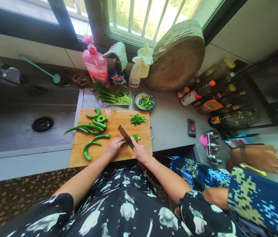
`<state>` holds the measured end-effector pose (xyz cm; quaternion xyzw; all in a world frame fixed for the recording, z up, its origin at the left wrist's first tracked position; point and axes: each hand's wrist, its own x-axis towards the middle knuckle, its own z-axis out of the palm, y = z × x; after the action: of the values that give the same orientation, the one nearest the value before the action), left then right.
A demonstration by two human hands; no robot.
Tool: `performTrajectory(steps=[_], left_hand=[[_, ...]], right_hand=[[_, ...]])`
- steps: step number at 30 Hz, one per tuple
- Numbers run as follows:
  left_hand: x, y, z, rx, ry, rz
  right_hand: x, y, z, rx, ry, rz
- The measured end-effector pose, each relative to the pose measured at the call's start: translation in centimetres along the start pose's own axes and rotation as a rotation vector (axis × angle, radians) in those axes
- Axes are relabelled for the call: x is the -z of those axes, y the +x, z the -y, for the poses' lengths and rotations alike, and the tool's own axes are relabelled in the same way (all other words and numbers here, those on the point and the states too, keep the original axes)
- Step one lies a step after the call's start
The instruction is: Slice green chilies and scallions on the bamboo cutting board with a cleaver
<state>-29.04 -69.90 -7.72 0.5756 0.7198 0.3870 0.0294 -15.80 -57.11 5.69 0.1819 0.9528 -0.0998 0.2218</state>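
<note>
The fingers of the right hand were wrapped shut around the handle of a cleaver, whose broad blade ran up toward eleven o'clock from the fist. The left hand lay just at nine o'clock of the blade, fingers curled down and pinning a green pepper against the cutting board; most of that pepper was hidden under knuckles and steel, so how much of it remained I could not tell. A few cut rings sat at two o'clock of the blade, and a heap of chopped green lay further up at twelve.

Whole peppers lay in a loose bunch at ten o'clock of the left hand, one long curved pepper just at nine. These looked light, thin-walled and glossy, likely to roll and slip under a blade, so a hold close behind the cut with fingertips tucked seemed wise. The cleaver looked heavy toward its blade.

Beyond the board, at twelve, stood a patterned bowl with greens, a tray of chives and a pink pump bottle. The sink lay at nine.
</note>
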Motion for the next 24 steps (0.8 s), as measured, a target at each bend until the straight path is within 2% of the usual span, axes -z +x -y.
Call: performTrajectory(steps=[5, 9, 14, 18, 24], left_hand=[[-0.1, -0.1, 0.0, -0.005, 0.009, -0.018], [-0.2, -0.2, 0.2, 0.005, 0.000, -0.001], [0.0, -0.3, 0.4, -0.005, 0.007, 0.027], [0.1, -0.2, 0.2, -0.032, 0.019, 0.004], [0.2, 0.0, -0.7, 0.031, 0.052, -0.016]], right_hand=[[0.3, -0.8, -0.1, -0.001, 0.010, 0.032], [-0.4, -1.4, 0.0, 0.007, -0.012, 0.044], [-1.5, 0.1, 1.0, 0.013, -0.026, 0.010], [-1.7, 1.6, 1.8, -0.002, -0.014, -0.017], [-1.8, 1.8, 0.7, -0.047, 0.023, -0.041]])
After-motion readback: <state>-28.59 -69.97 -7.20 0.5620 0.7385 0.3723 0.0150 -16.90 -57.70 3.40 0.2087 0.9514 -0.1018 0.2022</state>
